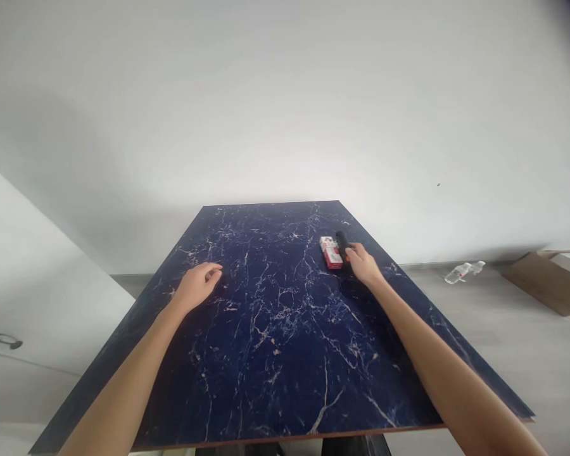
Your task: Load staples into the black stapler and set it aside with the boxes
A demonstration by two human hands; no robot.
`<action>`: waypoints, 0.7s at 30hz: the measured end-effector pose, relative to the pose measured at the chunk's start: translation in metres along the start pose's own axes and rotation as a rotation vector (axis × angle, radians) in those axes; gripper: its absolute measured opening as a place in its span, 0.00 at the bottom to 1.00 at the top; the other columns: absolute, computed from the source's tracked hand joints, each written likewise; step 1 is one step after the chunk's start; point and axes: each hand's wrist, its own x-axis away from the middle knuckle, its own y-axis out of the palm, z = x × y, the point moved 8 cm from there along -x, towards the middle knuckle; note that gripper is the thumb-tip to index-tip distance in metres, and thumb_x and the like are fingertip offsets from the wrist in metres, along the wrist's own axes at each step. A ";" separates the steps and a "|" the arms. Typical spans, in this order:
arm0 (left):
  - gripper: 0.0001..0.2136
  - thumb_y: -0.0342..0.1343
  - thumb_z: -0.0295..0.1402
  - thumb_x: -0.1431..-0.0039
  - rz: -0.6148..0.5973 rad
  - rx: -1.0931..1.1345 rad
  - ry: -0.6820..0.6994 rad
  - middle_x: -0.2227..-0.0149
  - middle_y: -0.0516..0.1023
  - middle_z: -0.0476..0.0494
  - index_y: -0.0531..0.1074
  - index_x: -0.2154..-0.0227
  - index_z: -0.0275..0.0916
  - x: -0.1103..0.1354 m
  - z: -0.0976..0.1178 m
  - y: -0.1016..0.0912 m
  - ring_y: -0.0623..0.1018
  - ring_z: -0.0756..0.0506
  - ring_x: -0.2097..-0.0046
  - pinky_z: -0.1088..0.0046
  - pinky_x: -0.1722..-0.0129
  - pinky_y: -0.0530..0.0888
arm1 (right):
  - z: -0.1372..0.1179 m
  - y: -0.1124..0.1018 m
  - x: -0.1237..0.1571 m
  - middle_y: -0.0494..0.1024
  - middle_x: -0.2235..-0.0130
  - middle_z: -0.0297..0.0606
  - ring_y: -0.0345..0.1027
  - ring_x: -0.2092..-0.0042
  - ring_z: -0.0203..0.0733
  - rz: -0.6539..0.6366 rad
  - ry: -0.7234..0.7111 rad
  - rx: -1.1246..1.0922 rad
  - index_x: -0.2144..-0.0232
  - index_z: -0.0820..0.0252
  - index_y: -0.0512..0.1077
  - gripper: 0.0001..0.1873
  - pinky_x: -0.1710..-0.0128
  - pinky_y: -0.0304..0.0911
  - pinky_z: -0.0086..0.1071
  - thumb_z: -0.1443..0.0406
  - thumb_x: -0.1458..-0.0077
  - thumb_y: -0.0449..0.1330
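My right hand (361, 263) is closed around a black, stick-shaped object (342, 242) with a small orange part, at the right of the blue marbled table (285, 354). Its exact kind does not show, as my fingers cover part of it. Just left of it lies a small white and red box (331, 253), close beside the black object. Over on the table's left side, my left hand (200, 285) rests with loosely curled fingers and a gap between thumb and forefinger. Nothing shows in it.
A pale wall (285, 114) rises behind the table. Transparent plastic bottles (458, 273) lie on the floor to the right, near an open cardboard box (546, 282). At the left is a white panel with a dark handle (2, 338).
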 end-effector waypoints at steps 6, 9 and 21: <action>0.15 0.47 0.36 0.35 0.111 0.005 -0.100 0.49 0.80 0.42 0.77 0.52 0.44 -0.001 -0.024 -0.018 0.77 0.36 0.45 0.56 0.41 0.69 | -0.119 0.111 0.050 0.82 0.55 0.44 0.76 0.53 0.51 -0.173 -0.159 -0.071 0.47 0.58 0.71 0.21 0.52 0.66 0.37 0.57 0.37 0.52; 0.19 0.44 0.39 0.32 0.167 0.008 -0.238 0.46 0.78 0.34 0.74 0.46 0.40 0.002 -0.044 -0.026 0.75 0.31 0.42 0.44 0.40 0.66 | -0.178 0.170 0.089 0.82 0.54 0.41 0.76 0.53 0.48 -0.226 -0.228 -0.125 0.53 0.56 0.74 0.17 0.53 0.66 0.34 0.54 0.40 0.57; 0.33 0.53 0.56 0.37 0.004 0.148 -0.085 0.30 0.58 0.39 0.61 0.33 0.46 0.012 -0.033 -0.018 0.56 0.34 0.28 0.52 0.31 0.56 | -0.243 0.259 0.065 0.82 0.57 0.37 0.76 0.58 0.42 -0.352 -0.281 -0.219 0.52 0.54 0.75 0.20 0.55 0.67 0.32 0.63 0.36 0.46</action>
